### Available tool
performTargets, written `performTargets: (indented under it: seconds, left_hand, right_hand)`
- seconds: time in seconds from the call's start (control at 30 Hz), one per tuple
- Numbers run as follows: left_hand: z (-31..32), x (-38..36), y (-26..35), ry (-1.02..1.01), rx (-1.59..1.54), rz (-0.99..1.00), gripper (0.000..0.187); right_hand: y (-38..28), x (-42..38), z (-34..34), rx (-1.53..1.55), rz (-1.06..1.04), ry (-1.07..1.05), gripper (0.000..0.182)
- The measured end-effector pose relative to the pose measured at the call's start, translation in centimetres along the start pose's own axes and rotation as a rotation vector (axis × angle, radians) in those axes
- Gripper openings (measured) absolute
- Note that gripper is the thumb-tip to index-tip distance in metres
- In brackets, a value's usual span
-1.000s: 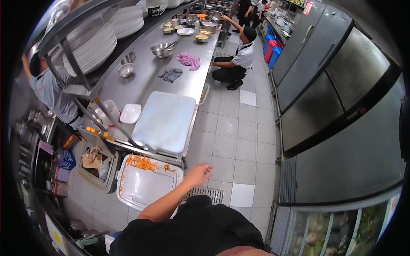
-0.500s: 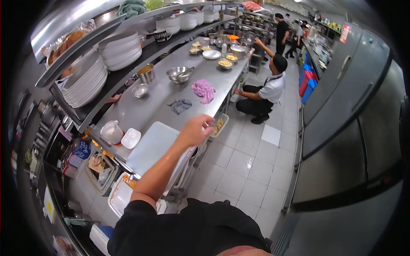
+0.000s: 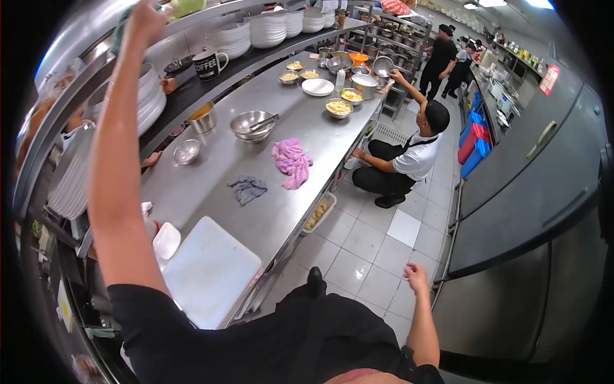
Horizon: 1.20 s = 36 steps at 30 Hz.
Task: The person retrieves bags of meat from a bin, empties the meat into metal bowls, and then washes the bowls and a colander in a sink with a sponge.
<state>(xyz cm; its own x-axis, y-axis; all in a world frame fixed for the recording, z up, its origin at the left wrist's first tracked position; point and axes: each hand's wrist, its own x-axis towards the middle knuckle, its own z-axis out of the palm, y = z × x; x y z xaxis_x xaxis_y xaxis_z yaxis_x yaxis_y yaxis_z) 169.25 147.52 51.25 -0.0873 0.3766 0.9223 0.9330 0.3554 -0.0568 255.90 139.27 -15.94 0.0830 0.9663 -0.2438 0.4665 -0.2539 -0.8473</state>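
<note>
You are raising your left hand [image 3: 147,24] to the upper shelf [image 3: 220,11], beside a green cloth [image 3: 121,32]. The top edge is cropping the hand and its fingers are blurring, so whether they are pinching the cloth or only touching it cannot be told. Your forearm is covering part of the stacked plates [image 3: 146,102]; the "COFFEE" mug [image 3: 208,65] is standing to their right. Your right hand [image 3: 416,276] is hanging over the floor tiles [image 3: 358,246], fingers apart and loosely curling. Your sleeve is hiding a corner of the cutting board [image 3: 211,272], and your arm is partly masking a container [image 3: 151,227] beside the white dish [image 3: 167,240].
</note>
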Motion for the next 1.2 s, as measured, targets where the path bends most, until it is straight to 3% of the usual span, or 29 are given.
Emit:
performTargets:
  seconds: [0.03,0.13,0.2,0.33,0.47,0.57,0.63,0.67,0.7,0.77,0.83,0.9,0.93,1.03,1.1,1.13,1.2]
  left_hand:
    - [2.0,2.0,-2.5,-0.011,-0.002,-0.009,0.059]
    - [8.5,7.0,-8.2,-0.290,0.379,-0.113,0.079]
    - [10.7,8.8,-7.9,-0.489,0.589,-0.104,0.068]
    - [11.7,10.1,-13.0,-0.470,0.702,-0.301,0.054]
    - [2.3,5.9,-1.6,0.251,0.360,-0.223,0.060]
    - [-2.6,0.1,10.8,0.593,0.233,-0.074,0.064]
    - [-4.0,-4.5,22.4,0.445,-0.249,-0.090,0.055]
    - [-4.4,-7.3,23.2,0.443,-0.227,-0.092,0.055]
    - [-4.2,-9.8,25.1,0.270,-0.255,0.048,0.069]
    - [0.6,-18.3,32.9,0.148,-0.672,-0.113,0.084]
    - [5.5,-21.1,41.4,-0.383,-0.862,-0.144,0.086]
    - [10.5,-23.3,49.8,-0.413,-1.035,-0.431,0.085]
    - [12.5,-26.5,52.6,-0.239,-1.406,-0.950,0.085]
    - [14.8,-31.2,51.9,-0.077,-1.164,-0.976,0.085]
    - [15.0,-31.8,50.9,-0.044,-0.983,-0.879,0.084]
    - [15.0,-31.9,49.8,-0.046,-0.972,-0.891,0.084]
    - [14.8,-31.7,47.7,-0.012,-0.826,-0.743,0.086]
  right_hand:
    - [-2.4,1.4,1.5,-0.054,0.012,-0.050,0.035]
    - [-9.5,4.4,4.6,-0.065,0.020,-0.157,0.035]
    - [-12.3,6.8,5.8,-0.243,-0.136,-0.265,0.037]
    - [-17.9,11.4,5.8,-0.251,-0.143,-0.285,0.037]
    - [-22.7,18.4,5.9,-0.299,-0.209,-0.350,0.039]
    - [-29.1,24.6,7.9,-0.391,-0.410,-0.442,0.039]
    - [-34.6,27.8,10.1,-0.374,-0.640,-0.510,0.035]
    - [-38.2,28.7,11.0,-0.296,-0.783,-0.568,0.032]
    - [-41.8,28.9,11.8,-0.213,-0.928,-0.627,0.029]
    - [-47.4,29.1,12.9,0.000,-1.043,-0.851,0.027]
    - [-50.3,29.1,13.9,0.479,-1.145,-1.147,0.029]
    - [-47.5,28.1,15.5,0.746,-0.922,-1.246,0.041]
    - [-46.1,27.5,16.3,0.883,-0.812,-1.283,0.048]
    - [-48.7,28.5,16.1,0.720,-0.958,-1.330,0.053]
    - [-51.2,29.1,14.8,0.641,-1.581,-1.040,0.059]
    - [-51.5,29.7,14.7,0.644,-1.570,-1.054,0.059]
    - [-53.0,30.7,14.4,0.597,-1.157,-1.464,0.064]
